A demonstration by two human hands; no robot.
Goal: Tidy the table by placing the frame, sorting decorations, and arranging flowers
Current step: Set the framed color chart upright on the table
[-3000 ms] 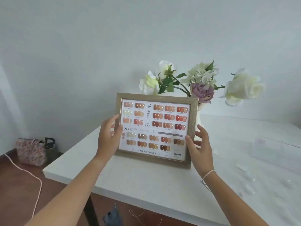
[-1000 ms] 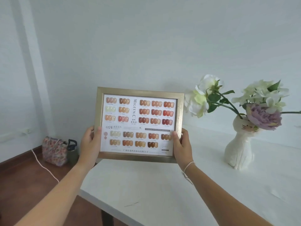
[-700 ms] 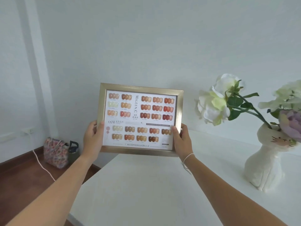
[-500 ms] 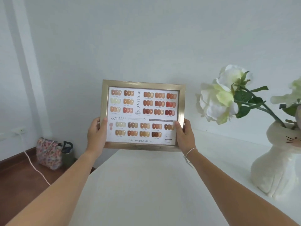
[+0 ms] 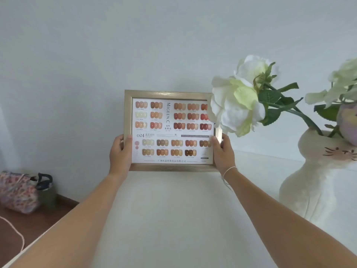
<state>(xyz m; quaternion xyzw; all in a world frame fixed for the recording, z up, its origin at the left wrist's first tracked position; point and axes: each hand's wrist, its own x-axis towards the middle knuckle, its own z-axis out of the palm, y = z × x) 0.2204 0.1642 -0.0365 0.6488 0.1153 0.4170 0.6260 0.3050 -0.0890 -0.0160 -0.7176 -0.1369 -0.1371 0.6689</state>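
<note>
Gold-edged frame point(image 5: 170, 130) was upright at far end of white table point(image 5: 173, 219), 12 o'clock. Left hand point(image 5: 120, 153) gripped its lower left side, right hand point(image 5: 222, 152) its lower right, thumbs on front. White flower point(image 5: 234, 108) overlapped frame's top-right corner. Cat-shaped vase point(image 5: 318, 178) stood at 3 o'clock.

frame point(image 5: 170, 130) left of vase point(image 5: 316, 182), on table point(image 5: 173, 219)
</note>
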